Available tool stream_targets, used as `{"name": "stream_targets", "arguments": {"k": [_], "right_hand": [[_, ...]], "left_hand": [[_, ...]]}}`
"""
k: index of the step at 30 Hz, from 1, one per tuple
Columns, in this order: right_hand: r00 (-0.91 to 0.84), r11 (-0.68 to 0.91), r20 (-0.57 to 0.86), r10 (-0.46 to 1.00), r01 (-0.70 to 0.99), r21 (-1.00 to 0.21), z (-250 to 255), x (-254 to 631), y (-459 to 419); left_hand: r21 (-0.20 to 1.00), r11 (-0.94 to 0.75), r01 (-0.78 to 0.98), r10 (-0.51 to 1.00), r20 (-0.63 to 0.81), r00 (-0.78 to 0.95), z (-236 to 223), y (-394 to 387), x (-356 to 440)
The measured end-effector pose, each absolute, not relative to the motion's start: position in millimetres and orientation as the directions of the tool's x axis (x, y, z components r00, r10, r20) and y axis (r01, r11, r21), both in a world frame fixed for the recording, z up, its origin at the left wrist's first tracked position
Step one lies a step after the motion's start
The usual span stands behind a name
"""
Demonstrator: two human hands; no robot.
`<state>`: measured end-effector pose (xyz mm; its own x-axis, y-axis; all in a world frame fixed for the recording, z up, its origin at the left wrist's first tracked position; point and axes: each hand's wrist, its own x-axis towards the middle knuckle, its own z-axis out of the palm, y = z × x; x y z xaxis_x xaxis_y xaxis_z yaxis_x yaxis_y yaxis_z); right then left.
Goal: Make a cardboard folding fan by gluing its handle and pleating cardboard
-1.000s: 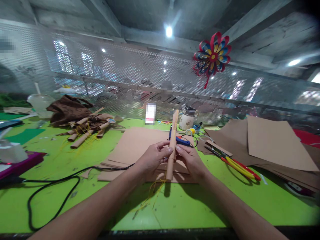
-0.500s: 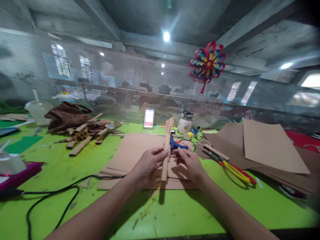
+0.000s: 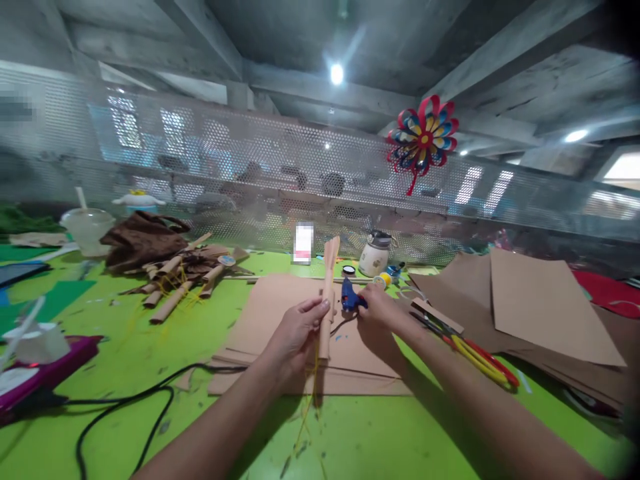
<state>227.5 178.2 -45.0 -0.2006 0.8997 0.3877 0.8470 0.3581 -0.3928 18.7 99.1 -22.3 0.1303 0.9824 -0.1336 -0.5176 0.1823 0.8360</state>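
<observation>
My left hand (image 3: 300, 330) pinches a rolled brown paper tube (image 3: 325, 337) between thumb and fingers. The tube stands nearly upright, flared and pleated at its top, with yellow threads (image 3: 306, 417) trailing from the lower end. To the right of it, my right hand (image 3: 379, 305) is closed round the handle of a blue glue gun (image 3: 350, 295), its body a little apart from the tube. Beneath both hands lies a stack of brown paper sheets (image 3: 273, 293). The fingertips on the gun's handle are partly hidden.
Finished paper rolls (image 3: 173, 301) with yellow threads lie left, by a brown bag (image 3: 143, 240) and a lidded cup (image 3: 87, 230). A black cable (image 3: 170, 380) crosses the left side. Scissors (image 3: 475, 357), more brown sheets (image 3: 540, 307), a jar (image 3: 375, 255) and yellow thread spool (image 3: 384, 279) stand right.
My right hand has moved from beside the tube onto the glue gun and closed round its handle. My left hand keeps hold of the paper tube. The view has shifted slightly.
</observation>
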Motion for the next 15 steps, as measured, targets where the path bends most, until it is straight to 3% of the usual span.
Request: {"name": "stream_targets", "arguments": {"k": [7, 15], "right_hand": [[-0.201, 0.318, 0.431, 0.880, 0.922, -0.219, -65.6, 217.0, 165.7], [-0.072, 0.272, 0.422, 0.904, 0.859, -0.434, -63.4, 224.2, 178.8]], "left_hand": [[0.734, 0.203, -0.648, 0.978, -0.114, 0.178, -12.9, 100.1, 13.1], [0.746, 0.203, -0.635, 0.977, -0.115, 0.178, -12.1, 101.2, 12.3]]}}
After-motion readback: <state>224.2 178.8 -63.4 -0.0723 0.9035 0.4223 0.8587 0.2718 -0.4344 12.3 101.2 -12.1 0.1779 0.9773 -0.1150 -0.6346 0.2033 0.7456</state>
